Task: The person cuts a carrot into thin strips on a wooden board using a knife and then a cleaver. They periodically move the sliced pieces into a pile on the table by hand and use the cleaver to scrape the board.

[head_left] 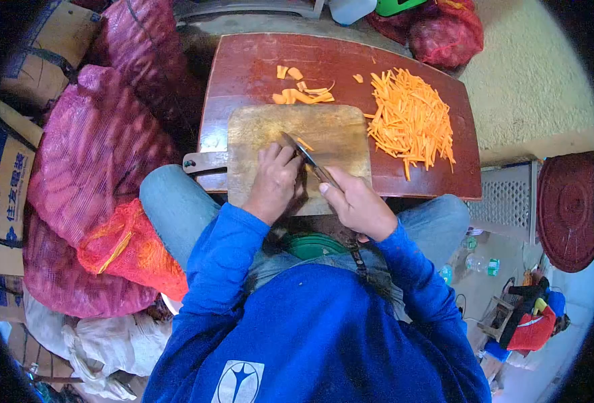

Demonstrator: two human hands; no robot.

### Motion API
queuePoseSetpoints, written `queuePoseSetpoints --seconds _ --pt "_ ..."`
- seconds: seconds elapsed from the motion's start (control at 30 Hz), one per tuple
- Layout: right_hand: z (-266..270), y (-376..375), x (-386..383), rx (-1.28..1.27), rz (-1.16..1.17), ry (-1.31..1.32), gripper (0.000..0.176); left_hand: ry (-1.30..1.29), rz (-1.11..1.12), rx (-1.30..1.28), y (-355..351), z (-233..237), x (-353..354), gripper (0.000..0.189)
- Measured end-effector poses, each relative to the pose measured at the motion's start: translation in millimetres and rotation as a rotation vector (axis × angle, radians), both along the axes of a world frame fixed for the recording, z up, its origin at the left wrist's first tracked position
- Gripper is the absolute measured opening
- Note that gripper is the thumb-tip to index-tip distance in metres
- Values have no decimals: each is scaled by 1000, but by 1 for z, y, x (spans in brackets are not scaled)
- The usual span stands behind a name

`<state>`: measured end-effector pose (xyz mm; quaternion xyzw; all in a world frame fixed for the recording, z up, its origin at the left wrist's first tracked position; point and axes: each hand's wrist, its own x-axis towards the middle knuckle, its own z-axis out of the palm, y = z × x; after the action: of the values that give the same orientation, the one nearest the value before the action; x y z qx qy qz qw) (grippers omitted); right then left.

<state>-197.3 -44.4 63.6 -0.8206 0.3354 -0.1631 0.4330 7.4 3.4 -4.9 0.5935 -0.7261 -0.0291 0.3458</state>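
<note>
My right hand [359,203] is wrapped round the dark handle of a knife [301,149], whose blade points up and left over the wooden cutting board [250,127]. Close beside the blade, my left hand [275,178] presses down on the board with its fingers curled; whatever lies under them is hidden. A small orange carrot strip [305,144] rests by the blade. To the right of the board is a heaped pile of carrot strips [412,121]. Beyond the board's far edge lie several larger carrot pieces [302,96].
The board rests on a reddish-brown table [236,64], near my knees. Large pink mesh sacks [99,158] and an orange-red net bag [132,245] crowd the left. A red mesh sack [447,37] sits at the far right by a wall. Another person [533,322] is at lower right.
</note>
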Motion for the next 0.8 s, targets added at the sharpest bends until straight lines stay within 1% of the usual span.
queuePoseSetpoints --seconds 0.13,0.2,0.23,0.27,0.3,0.33,0.37,0.43,0.47,0.5,0.57,0.63,0.67,0.7,0.73,0.8 --pt "8 -4 1 60 0 40 39 51 25 -29 -4 0 -2 28" --pt "17 -2 -2 87 -75 -54 35 62 44 -13 -5 -6 1 25" --pt "24 0 -3 98 -66 -53 35 155 76 -77 -9 -13 2 23" --pt "32 1 -6 226 -114 15 37 246 108 -141 -8 -19 1 21" --pt "36 1 -8 346 -164 82 38 245 114 -139 -7 -16 2 21" --pt "21 3 -13 236 -120 -15 37 302 162 -161 -8 -11 2 15" --pt "16 5 -14 233 -122 -14 37 361 207 -185 -9 -8 1 9" --pt "12 8 -15 367 -85 18 33 359 228 -168 -10 -7 3 8" --pt "12 6 -20 457 -151 53 29 366 224 -149 -10 -7 3 7" --pt "10 -2 -29 459 -152 53 29 372 222 -128 -9 -7 3 6" --pt "5 -26 -51 490 -294 10 28 327 221 -97 -8 -9 2 6" --pt "13 -43 -66 507 -485 -94 26 287 221 -78 -8 -8 2 6" --pt "13 -52 -75 500 -485 -93 26 245 208 -47 -8 -8 2 8" --pt "14 -58 -79 419 -509 -109 28 202 195 -15 -8 -7 2 10" --pt "14 -62 -83 340 -535 -127 30 203 192 -20 -8 -6 2 10" --pt "22 -58 -86 295 -517 -98 28 178 198 -10 -8 -4 2 9"
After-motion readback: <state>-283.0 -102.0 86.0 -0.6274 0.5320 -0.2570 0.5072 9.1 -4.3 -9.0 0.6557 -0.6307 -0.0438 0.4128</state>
